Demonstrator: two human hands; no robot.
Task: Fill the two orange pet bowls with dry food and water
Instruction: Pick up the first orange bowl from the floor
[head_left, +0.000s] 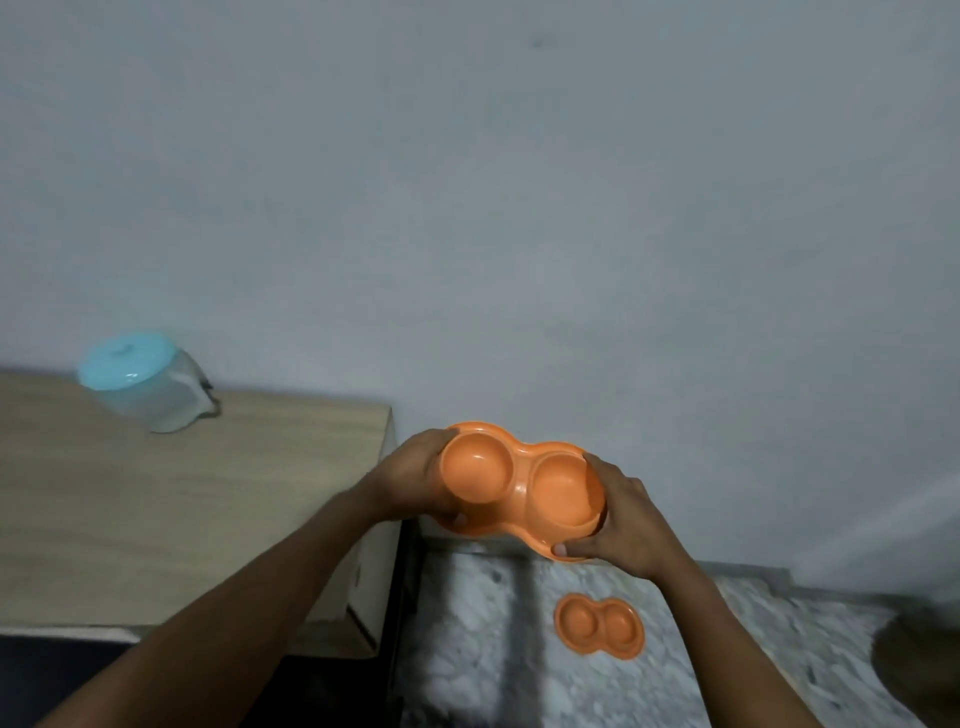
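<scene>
Both forearms reach forward from the bottom edge. Left hand (415, 475) and right hand (621, 522) are each clamped on opposite ends of an orange double bowl (524, 480), held level in the air, thumbs on the near rim; the two-handed hold presumably keeps both empty wells flat for carrying or setting down. Below it, a second orange double bowl (600, 627) lies on the speckled floor (467, 649), also empty. Farther left, a clear jar with a blue lid (140, 384) stands on a wooden tabletop (182, 493); its contents cannot be made out.
</scene>
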